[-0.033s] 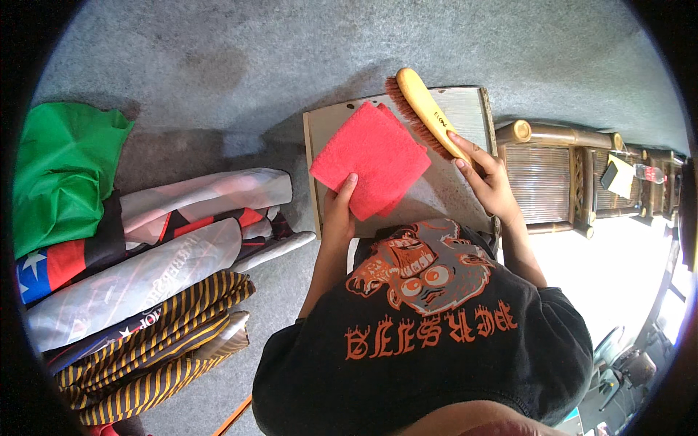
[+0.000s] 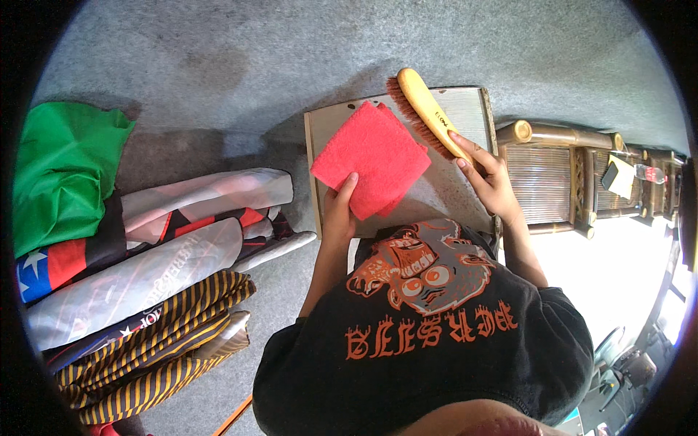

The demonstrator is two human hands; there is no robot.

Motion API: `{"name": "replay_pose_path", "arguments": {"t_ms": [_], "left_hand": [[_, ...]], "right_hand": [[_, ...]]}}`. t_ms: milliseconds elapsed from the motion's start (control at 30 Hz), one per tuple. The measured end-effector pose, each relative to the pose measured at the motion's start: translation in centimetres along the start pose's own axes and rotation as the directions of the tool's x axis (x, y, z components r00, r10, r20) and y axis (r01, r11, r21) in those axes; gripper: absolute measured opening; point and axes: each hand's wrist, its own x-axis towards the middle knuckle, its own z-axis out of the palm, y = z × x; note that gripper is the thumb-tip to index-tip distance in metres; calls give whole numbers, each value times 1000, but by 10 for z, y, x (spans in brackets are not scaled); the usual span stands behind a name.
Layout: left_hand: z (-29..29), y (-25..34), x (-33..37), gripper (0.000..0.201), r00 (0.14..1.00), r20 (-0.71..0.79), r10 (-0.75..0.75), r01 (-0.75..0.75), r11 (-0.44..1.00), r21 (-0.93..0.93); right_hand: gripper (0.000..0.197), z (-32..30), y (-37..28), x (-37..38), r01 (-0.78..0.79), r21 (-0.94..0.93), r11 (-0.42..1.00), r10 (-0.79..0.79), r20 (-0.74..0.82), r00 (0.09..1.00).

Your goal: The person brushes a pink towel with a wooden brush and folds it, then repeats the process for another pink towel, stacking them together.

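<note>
In my left hand is a folded red cloth, pinched at its near edge with the thumb on top. The fingers beneath the cloth are hidden. My right hand grips the near end of a brush with a pale yellow wooden handle and reddish-brown bristles. Its bristles face left, toward the cloth, and its far end points away from me. Both are held over a small table with a worn grey top and a light wooden edge. A gap separates the cloth from the brush.
Hanging garments line the left: a green one, a plastic-covered one and a black-and-yellow striped one. Bamboo furniture stands at the right, bearing a yellow item and a bottle. A grey wall rises beyond the table.
</note>
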Motion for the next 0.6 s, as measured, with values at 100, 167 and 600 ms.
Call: {"name": "replay_pose_path", "arguments": {"t_ms": [100,167,600], "left_hand": [[-1,1,6,49,1000,8,-8,8,999,-40],[-6,1,12,50,1000,21,9,-6,991,-134],[-43,9,47,58,932,-361,23,-155,926,-343]], "right_hand": [[37,0,0,0,33,-3,999,-33,-31,999],[38,-1,-1,1,25,2,1000,-25,-38,999],[38,1,4,-8,-9,-36,999,7,-60,998]]}}
